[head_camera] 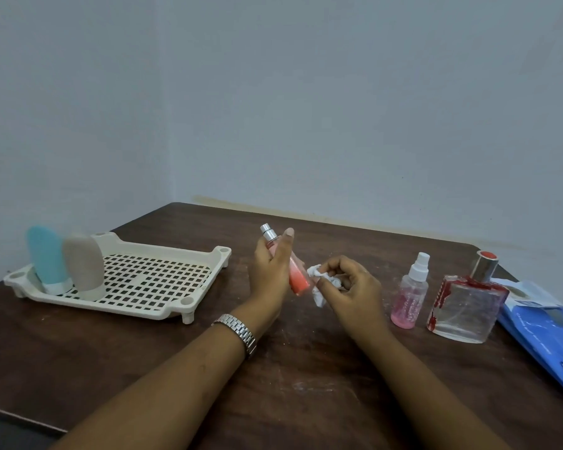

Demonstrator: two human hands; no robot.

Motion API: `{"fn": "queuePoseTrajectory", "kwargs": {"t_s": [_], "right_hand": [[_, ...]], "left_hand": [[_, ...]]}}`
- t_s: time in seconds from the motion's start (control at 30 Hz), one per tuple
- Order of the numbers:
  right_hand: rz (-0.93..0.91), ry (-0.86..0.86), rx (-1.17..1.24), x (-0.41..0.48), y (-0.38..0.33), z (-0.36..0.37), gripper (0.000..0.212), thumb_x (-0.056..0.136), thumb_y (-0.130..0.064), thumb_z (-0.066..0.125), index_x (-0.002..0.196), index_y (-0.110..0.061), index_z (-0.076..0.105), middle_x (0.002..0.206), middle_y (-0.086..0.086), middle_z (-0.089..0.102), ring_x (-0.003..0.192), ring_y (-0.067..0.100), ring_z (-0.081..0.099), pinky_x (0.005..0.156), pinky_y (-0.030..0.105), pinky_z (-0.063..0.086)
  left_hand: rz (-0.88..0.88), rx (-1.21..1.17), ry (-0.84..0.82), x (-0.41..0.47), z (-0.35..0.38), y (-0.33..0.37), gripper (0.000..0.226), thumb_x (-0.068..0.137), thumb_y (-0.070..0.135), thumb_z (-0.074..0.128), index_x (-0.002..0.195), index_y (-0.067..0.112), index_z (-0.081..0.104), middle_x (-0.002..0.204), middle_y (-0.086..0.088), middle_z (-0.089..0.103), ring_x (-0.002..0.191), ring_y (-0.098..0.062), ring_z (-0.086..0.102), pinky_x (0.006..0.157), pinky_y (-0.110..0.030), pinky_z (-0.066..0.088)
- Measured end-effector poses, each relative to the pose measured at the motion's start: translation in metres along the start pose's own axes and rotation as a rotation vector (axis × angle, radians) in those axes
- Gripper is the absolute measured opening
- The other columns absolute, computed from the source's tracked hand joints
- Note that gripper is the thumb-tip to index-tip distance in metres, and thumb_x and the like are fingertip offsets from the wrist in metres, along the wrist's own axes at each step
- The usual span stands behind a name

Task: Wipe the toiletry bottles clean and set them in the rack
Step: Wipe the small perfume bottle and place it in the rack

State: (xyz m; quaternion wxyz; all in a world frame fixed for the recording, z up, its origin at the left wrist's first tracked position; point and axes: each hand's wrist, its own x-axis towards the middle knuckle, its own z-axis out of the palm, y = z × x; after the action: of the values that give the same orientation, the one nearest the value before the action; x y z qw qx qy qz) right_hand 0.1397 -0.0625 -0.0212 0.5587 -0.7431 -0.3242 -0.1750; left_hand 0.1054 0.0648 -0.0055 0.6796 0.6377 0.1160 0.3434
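- Both hands meet mid-table: left hand (269, 271) wraps a slim pink spray bottle (298, 279), fingers curled round its middle, thumb up along the side; right hand (351, 289) pinches a crumpled white tissue (319, 287) in curled fingers.
- Far left of left hand: cream plastic rack (163, 289) with a grid floor, flat on the brown table (306, 384).
- In the rack's left end: blue squeeze tube (46, 254) and beige squeeze tube (83, 264), both standing cap-down, long axes near upright, leaning slightly, side by side and touching or nearly so.
- Left wrist: silver metal watch (241, 331).
- Slim pink spray bottle is held off the table, between the hands. Long axis tilted: silver spray top points up and slightly left, orange base points down toward right hand.
- Tissue sits against the bottle's lower end, looks like touching.
- Just right of right hand: small clear spray bottle (407, 298), pink liquid, white pump, upright on the table.
- Beside that, further right: square glass perfume bottle (465, 308), silver cap with red top, red markings on the left side, standing upright, slightly apart from the small one.
- Far right: blue plastic bag (546, 336) lying flat, partly cut off by the frame edge.
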Motion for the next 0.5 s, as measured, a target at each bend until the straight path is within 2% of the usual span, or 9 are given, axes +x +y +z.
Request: {"fn": "queuePoseTrajectory", "kwargs": {"t_s": [0.07,0.17,0.3,0.4,0.5], "right_hand": [[-0.015,0.017,-0.034,0.001,0.003,-0.001,0.012,0.079,-0.008,0.068,0.079,-0.019,0.064,0.082,-0.002,0.064,0.071,0.010,0.061,0.059,0.022,0.051],[-0.009,0.029,-0.080,0.001,0.009,-0.001,0.011,0.078,-0.008,0.068,0.079,-0.019,0.064,0.080,-0.002,0.064,0.069,0.008,0.058,0.057,0.015,0.046],[0.019,0.013,-0.086,0.002,0.015,0.000,0.007,0.079,-0.014,0.069,0.079,-0.018,0.063,0.082,-0.003,0.064,0.072,0.009,0.059,0.060,0.024,0.050],[0.002,-0.010,-0.128,0.001,0.014,0.000,0.007,0.080,-0.014,0.068,0.078,-0.018,0.062,0.080,-0.004,0.060,0.071,0.005,0.056,0.058,0.010,0.042],[-0.002,0.003,-0.134,0.001,0.013,-0.002,0.010,0.080,-0.012,0.067,0.076,-0.018,0.060,0.079,-0.003,0.059,0.071,0.004,0.055,0.057,0.006,0.039]], "left_hand": [[0.019,0.011,-0.021,-0.002,0.001,0.002,0.026,0.090,0.045,0.057,0.095,0.021,0.050,0.072,-0.003,0.070,0.069,-0.017,0.070,0.069,-0.036,0.058],[0.048,0.051,-0.035,-0.006,0.001,0.003,0.036,0.088,0.043,0.061,0.104,0.015,0.046,0.076,-0.004,0.071,0.062,-0.011,0.069,0.057,-0.023,0.052],[0.114,0.140,-0.025,-0.005,-0.004,0.009,0.044,0.079,0.050,0.065,0.103,0.021,0.043,0.088,-0.003,0.072,0.076,-0.011,0.071,0.070,-0.028,0.054],[0.192,0.261,-0.021,-0.006,-0.012,0.024,0.045,0.077,0.050,0.068,0.104,0.023,0.044,0.094,0.005,0.065,0.084,-0.011,0.065,0.071,-0.025,0.051],[0.253,0.336,-0.006,-0.010,-0.027,0.039,0.040,0.076,0.045,0.073,0.102,0.027,0.047,0.091,0.015,0.061,0.084,-0.004,0.062,0.070,-0.025,0.051]]}}
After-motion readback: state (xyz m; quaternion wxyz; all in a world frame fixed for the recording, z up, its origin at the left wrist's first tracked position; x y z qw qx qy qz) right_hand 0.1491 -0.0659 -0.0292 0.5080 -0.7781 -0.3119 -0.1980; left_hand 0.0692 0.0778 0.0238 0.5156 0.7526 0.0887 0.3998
